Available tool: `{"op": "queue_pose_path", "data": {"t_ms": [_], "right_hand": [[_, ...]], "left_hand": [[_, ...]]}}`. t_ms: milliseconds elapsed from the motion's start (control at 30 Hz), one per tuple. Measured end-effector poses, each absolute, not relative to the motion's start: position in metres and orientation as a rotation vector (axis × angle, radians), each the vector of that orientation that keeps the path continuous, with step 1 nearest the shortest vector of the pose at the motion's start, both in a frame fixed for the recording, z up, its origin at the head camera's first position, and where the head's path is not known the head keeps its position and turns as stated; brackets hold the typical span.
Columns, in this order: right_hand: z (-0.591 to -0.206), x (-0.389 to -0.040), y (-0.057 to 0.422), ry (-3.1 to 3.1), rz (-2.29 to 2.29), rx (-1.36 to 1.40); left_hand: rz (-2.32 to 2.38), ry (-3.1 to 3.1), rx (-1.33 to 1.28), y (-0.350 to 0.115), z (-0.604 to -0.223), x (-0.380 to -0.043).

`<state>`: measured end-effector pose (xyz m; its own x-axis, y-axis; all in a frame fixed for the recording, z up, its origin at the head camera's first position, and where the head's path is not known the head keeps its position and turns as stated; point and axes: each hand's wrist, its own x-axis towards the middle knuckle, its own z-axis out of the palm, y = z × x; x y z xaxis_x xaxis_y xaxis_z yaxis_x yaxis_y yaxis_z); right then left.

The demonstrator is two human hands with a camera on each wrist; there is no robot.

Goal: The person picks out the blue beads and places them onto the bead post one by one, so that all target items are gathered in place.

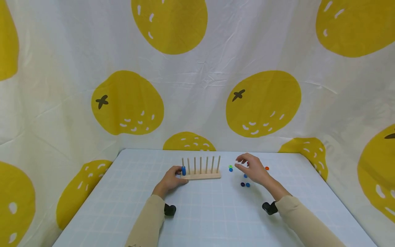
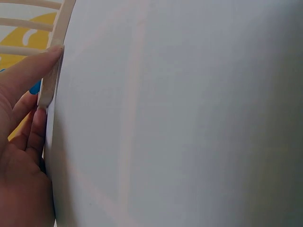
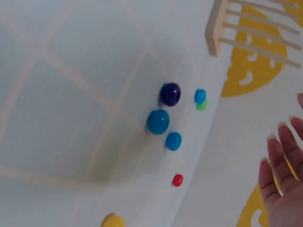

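Note:
A wooden peg rack (image 1: 202, 177) with several upright pegs stands on the table. Blue beads (image 1: 183, 171) are stacked on its leftmost peg. My left hand (image 1: 168, 179) holds the rack's left end, thumb along the front and fingers around the end and behind. In the left wrist view, the thumb lies against the base (image 2: 57, 33). Raised over loose beads right of the rack, my right hand (image 1: 253, 168) has loosely spread fingers and nothing shows between them. Below it in the right wrist view lie a dark purple bead (image 3: 171, 94), a blue bead (image 3: 158, 122) and a red bead (image 3: 177, 180).
Green (image 1: 230, 166) and blue (image 1: 230, 169) beads lie together just right of the rack. An orange bead (image 1: 266, 168) sits farther right, beyond the right hand. The pale checked table (image 1: 210, 216) ends at a fruit-print curtain (image 1: 197, 103) behind.

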<state>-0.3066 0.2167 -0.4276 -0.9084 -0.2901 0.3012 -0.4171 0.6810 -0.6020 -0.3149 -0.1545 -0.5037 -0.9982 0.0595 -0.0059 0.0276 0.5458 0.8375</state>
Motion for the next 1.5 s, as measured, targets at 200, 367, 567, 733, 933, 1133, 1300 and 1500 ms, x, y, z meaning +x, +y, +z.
{"op": "queue_pose_path", "data": {"t_ms": [200,367,567,733,933,1133,1300,1500], "right_hand": [[-0.444,-0.309,0.242,-2.791,1.006,0.502],[-0.454,-0.31,0.255,-2.849,1.007,0.443],[-0.462,-0.314,0.263,-2.924,1.013,0.386],[-0.47,-0.318,0.267,-2.964,1.042,0.379],[-0.476,-0.321,0.269,-3.011,1.106,0.312],[-0.478,-0.324,0.269,-3.031,1.118,0.31],[-0.478,-0.327,0.266,-3.069,1.081,0.307],[-0.477,-0.331,0.264,-3.089,1.057,0.329]], "left_hand": [[1.478,2.743,0.091,-0.154,-0.507,-0.316],[1.471,2.736,0.093,-0.153,-0.509,-0.318],[1.47,2.731,0.081,-0.154,-0.509,-0.318],[1.462,2.742,0.084,-0.155,-0.509,-0.318],[1.455,2.732,0.055,-0.154,-0.51,-0.317],[1.449,2.733,0.058,-0.154,-0.509,-0.317],[1.445,2.736,0.049,-0.154,-0.51,-0.318],[1.45,2.739,0.071,-0.155,-0.51,-0.319]]}}
